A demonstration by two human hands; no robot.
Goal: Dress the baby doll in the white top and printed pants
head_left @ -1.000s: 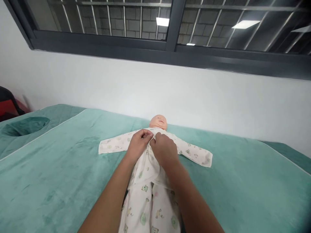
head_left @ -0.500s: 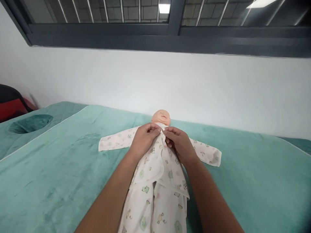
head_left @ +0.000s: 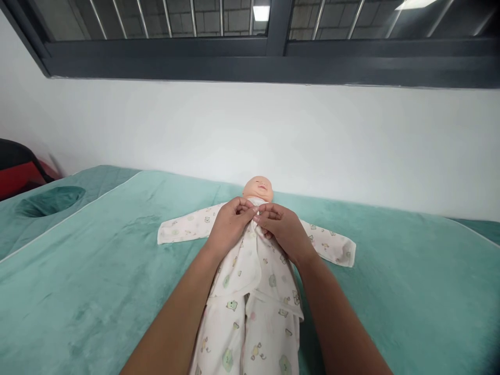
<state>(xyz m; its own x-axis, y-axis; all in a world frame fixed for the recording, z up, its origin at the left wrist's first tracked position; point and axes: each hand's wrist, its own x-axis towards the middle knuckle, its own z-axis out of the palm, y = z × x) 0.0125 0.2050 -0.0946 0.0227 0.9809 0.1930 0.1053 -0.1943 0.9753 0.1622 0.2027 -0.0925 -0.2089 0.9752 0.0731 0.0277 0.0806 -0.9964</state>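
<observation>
A baby doll [head_left: 258,188] lies on its back with its head toward the wall. It wears a white baby shirt [head_left: 238,273] with small printed animals, its sleeves spread to both sides, and matching trousers [head_left: 224,338]. At the shirt's neck opening, my left hand [head_left: 234,221] pinches the front edge between thumb and fingers. My right hand [head_left: 283,229] pinches the edge opposite, its fingertips touching those of my left. Whatever fastener lies between the fingertips is hidden. Below the hands, one front panel overlaps the other.
A teal padded cover [head_left: 117,271] spreads under the doll, with a round hole [head_left: 52,201] at the left. Behind it rises a white wall [head_left: 195,130] below a dark window frame [head_left: 234,67]. A red and black object [head_left: 19,169] stands at the left edge.
My right hand has moved slightly left, so the fingertips of both hands now meet at the shirt's neck. The small gap between them has closed.
</observation>
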